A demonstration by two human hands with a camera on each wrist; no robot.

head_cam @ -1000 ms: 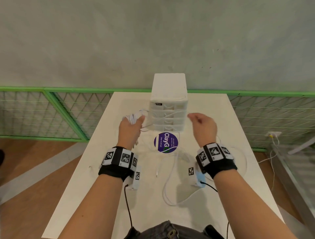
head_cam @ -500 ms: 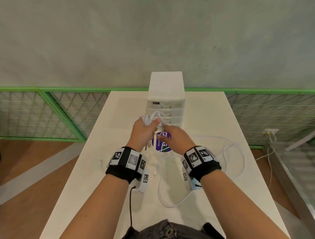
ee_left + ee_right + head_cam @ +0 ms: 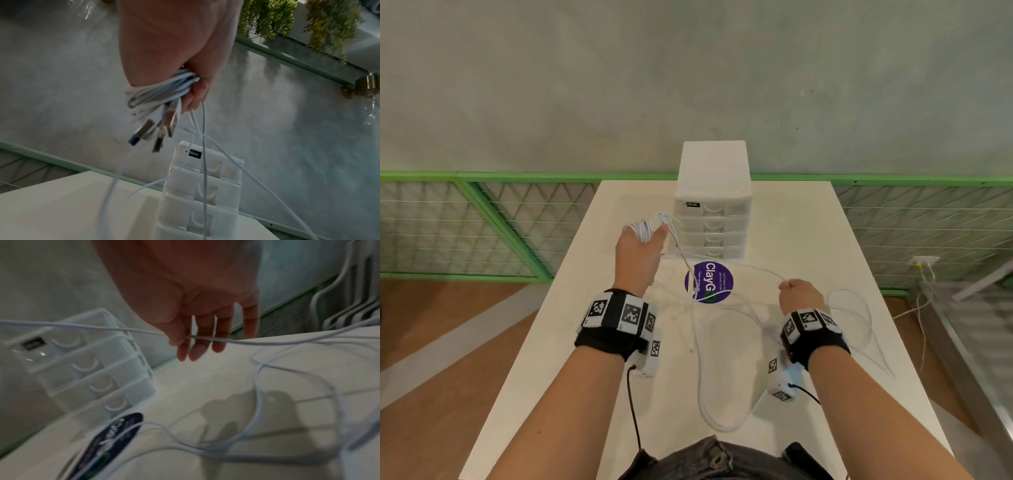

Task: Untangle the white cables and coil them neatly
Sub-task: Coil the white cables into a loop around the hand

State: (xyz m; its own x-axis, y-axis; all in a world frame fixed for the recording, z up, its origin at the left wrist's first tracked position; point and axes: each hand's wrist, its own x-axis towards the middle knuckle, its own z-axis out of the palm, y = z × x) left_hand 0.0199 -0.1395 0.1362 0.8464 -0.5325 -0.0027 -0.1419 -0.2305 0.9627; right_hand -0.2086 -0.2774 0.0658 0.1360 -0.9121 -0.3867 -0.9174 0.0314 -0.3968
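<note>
both hands are at work on the white cables (image 3: 722, 342). left hand (image 3: 638, 255) is raised with its fingers curled round a coiled bundle (image 3: 162, 92) of several loops, usb plugs (image 3: 141, 133) dangling below the fist. right hand (image 3: 799, 296) has swung out to the right, well apart from the left, where half a second ago the two met at the bundle; it now pinches one strand (image 3: 123, 329) between thumb and fingertips (image 3: 197, 352), and that strand runs across to the left hand's bundle. this looks like slack being drawn out for another wrap, so the coil is partly built. loose loops still lie on the white table (image 3: 585, 342) between and beneath the hands and out beyond the right wrist, crossing a purple round sticker (image 3: 709, 281).

just beyond the left hand stands a white drawer box (image 3: 714, 205); all its drawers look shut, and what is inside cannot be told.
</note>
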